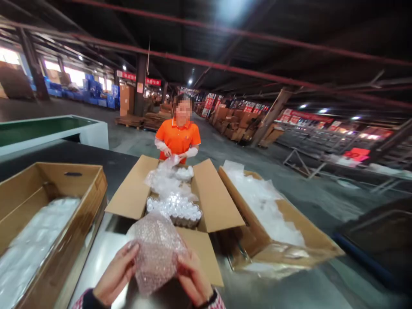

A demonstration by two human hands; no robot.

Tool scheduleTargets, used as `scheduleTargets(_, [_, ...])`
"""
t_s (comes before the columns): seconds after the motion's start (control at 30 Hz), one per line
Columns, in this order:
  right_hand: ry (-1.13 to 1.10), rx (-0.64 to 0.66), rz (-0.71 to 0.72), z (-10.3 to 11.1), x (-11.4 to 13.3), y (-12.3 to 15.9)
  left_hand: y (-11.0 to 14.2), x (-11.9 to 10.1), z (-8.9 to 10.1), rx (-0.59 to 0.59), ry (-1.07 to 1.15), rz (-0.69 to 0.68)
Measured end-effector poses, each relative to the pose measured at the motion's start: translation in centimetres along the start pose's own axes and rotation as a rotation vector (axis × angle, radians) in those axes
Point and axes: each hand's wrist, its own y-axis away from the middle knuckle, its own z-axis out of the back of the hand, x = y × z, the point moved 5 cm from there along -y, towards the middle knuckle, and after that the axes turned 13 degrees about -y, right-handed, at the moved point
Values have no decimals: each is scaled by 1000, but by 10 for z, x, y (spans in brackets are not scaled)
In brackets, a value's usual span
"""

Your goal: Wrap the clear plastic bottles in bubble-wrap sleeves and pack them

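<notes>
Between my two hands hangs a piece of bubble wrap. My left hand pinches its left side, and my right hand grips its right edge. Just beyond it stands an open cardboard box with its flaps folded out. Inside, several clear-topped bottles or jars stand packed close together at the near end. Loose clear plastic wrap lies across the box's middle. The bubble wrap partly covers the box's near flap.
A deep carton with white wrapped packs stands at the left. On the right, another carton holds bubble wrap sheets. Across the box, a co-worker in an orange shirt handles plastic wrap. A green-topped conveyor lies behind the left carton.
</notes>
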Motion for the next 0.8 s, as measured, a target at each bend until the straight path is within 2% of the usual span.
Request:
scheduleTargets(0.07, [-78,-1,-111,-5,-3,1,1,-4,9,14,34,-8])
scheduleTargets(0.13, [-60,-5,-204,-4,-10,1,4,-8,19,-13,-14,-36])
scheduleTargets(0.23, [-55,-3,-295,-3,-27,1,13,-15,32,0,-183,-84])
scheduleTargets(0.3, [-66,-29,-287,-3,-38,-1,19,-19,39,2,-347,-125])
scheduleTargets(0.37, [-55,-66,-210,-5,-45,-4,24,-20,46,-28,-466,-141])
scheduleTargets(0.47, [16,-95,-109,-8,-52,-10,30,-19,53,-73,-462,-103])
scheduleTargets(0.53, [73,-139,-77,-6,-56,-13,36,-21,56,-163,-411,-86])
scheduleTargets(0.57, [95,-172,-56,-4,-58,-15,41,-23,59,-270,-420,-96])
scheduleTargets(0.63, [122,-233,-10,2,-62,-16,52,-29,61,-495,-552,-156])
scheduleTargets(0.67, [133,-252,10,4,-65,-17,56,-30,55,-531,-651,-204])
scheduleTargets(0.7, [152,-260,25,5,-68,-18,57,-29,45,-495,-749,-264])
scheduleTargets(0.73, [189,-256,31,5,-72,-19,56,-25,32,-403,-827,-327])
scheduleTargets(0.8, [311,-230,20,4,-81,-23,53,-11,4,-162,-918,-442])
